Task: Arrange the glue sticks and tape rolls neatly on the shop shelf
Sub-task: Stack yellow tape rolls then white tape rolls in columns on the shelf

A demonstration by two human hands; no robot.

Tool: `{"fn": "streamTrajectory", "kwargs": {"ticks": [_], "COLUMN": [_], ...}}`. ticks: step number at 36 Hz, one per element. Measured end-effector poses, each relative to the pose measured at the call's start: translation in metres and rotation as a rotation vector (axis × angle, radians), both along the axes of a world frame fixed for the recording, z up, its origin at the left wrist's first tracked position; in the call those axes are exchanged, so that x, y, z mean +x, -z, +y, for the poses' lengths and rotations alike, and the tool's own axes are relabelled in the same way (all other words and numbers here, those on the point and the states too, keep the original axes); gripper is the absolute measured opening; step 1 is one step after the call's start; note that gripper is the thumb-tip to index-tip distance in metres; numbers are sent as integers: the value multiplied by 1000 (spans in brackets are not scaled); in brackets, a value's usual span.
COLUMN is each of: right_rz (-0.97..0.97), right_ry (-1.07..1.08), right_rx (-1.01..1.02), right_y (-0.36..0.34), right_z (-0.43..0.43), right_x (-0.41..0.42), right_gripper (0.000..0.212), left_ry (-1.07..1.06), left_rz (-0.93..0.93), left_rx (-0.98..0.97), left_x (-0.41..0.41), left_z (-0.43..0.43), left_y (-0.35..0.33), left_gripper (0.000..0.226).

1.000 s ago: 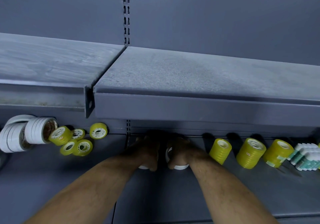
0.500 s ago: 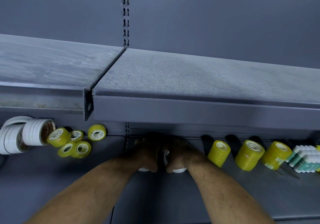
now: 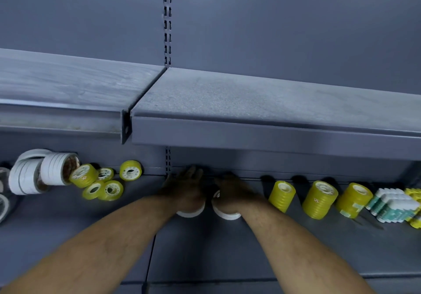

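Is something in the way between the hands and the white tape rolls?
Nothing visible is. The left hand lies on one white tape roll and the right hand on the other white tape roll. The nearest yellow tape stack stands apart, to the right.

White tape rolls [image 3: 226, 215] mostly buried under left hand [image 3: 186, 189] and right hand [image 3: 232, 191], fingers lost in shadow, grip unreadable. Nine o'clock: grey roll [image 3: 3, 205] edge-cropped. Three o'clock: glue sticks [image 3: 391, 205] cropped, labels illegible.

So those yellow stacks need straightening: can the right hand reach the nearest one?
Probably yes: the right hand lies just left of the nearest yellow stack, only bare shelf between, though it covers a white roll.
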State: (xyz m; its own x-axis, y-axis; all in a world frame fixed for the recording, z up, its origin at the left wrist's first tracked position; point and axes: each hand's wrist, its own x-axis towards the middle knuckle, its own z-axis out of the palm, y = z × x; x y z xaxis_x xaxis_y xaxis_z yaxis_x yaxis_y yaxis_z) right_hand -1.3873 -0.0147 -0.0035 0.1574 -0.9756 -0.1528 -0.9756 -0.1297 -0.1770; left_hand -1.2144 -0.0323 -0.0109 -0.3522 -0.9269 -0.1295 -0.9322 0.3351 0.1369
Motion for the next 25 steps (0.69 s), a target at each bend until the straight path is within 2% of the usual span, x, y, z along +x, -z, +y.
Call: {"fn": "streamTrajectory", "kwargs": {"ticks": [4, 10, 17, 21, 25], "right_rz": [8, -54, -83, -61, -68], "right_ry": [20, -62, -250, -390, -420], "right_rx": [-28, -111, -95, -169, -166], "right_y": [-3, -9, -11, -17, -18], "right_z": [5, 8, 17, 39, 58], "right_x": [4, 36, 120, 177, 235], "right_gripper": [54, 52, 56, 52, 48], "left_ry": [-17, -194, -371, -433, -471], "left_rz": [-33, -3, -44, -36, -10], "left_rx": [-29, -6, -22, -43, -57], "left_x": [16, 63, 141, 200, 256], "left_z": [14, 48, 106, 129, 159], "left_y": [-7, -15, -22, -17, -14], "left_gripper": [72, 70, 69, 70, 70]}}
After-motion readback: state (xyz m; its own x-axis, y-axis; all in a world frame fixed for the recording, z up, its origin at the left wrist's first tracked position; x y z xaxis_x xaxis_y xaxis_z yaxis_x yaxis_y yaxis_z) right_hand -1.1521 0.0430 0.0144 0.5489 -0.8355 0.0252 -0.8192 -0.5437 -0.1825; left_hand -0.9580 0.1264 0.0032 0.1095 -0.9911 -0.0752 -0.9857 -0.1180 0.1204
